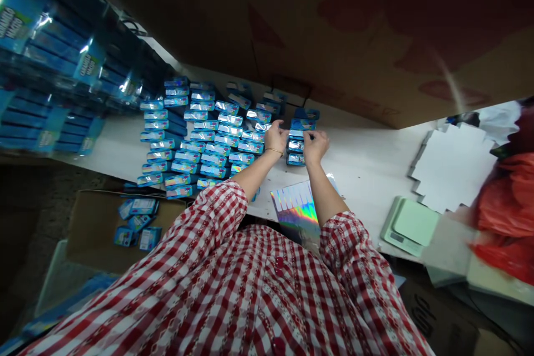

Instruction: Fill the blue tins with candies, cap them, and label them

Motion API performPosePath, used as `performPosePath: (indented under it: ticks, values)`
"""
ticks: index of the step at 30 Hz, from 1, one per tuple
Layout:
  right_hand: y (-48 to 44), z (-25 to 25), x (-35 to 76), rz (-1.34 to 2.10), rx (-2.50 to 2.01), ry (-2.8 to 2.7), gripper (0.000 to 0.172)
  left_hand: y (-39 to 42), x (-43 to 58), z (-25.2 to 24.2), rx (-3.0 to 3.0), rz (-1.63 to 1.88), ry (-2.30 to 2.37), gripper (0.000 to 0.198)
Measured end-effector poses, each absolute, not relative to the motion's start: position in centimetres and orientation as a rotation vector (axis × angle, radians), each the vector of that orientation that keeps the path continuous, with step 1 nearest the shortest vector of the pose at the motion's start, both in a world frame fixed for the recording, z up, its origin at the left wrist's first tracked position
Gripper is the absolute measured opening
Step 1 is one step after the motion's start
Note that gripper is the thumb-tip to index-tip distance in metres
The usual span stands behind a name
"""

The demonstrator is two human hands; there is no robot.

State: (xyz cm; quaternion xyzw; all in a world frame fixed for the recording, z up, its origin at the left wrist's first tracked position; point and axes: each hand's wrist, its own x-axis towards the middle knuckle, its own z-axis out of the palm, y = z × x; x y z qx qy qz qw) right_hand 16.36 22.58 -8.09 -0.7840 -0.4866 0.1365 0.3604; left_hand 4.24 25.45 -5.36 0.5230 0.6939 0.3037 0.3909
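Small blue boxes with shiny strips along their upper sides stand in a short column (296,146) on the white table. My left hand (275,137) is at the left end of one box in this column, thumb and forefinger a little apart. At the same box's right end, my right hand (316,148) has its fingertips pinched together; anything between them is too small to make out. A shiny rainbow-coloured sticker sheet (297,204) lies by the table's front edge, partly under my right forearm.
Many more blue boxes (214,150) stand in rows to the left, with wrapped packs (50,39) stacked beyond. A large cardboard carton (292,22) looms behind. At right are a pale green scale (411,222), white card sheets (456,164) and red plastic (507,206). An open carton (89,228) holds several boxes below left.
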Motion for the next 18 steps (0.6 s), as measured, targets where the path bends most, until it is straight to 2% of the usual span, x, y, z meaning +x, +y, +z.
performPosePath:
  ticks: [5, 9, 13, 18]
  values:
    - [22.7, -9.4, 16.4, 0.173, -1.948, -1.367, 0.035, 25.8, 4.2, -6.0, 1.408, 0.689, 1.753, 0.038]
    - [21.6, -8.6, 16.9, 0.012, -1.953, -1.533, 0.033, 25.3, 4.3, -5.4, 1.522, 0.561, 1.794, 0.037]
    - [20.4, -6.6, 16.9, 0.077, -1.940, -1.890, 0.035, 24.4, 4.5, -5.4, 1.668, 0.423, 1.783, 0.027]
    - [19.8, -6.4, 18.5, 0.222, -1.939, -1.930, 0.040, 24.1, 3.5, -6.0, 1.757, 0.215, 1.641, 0.031]
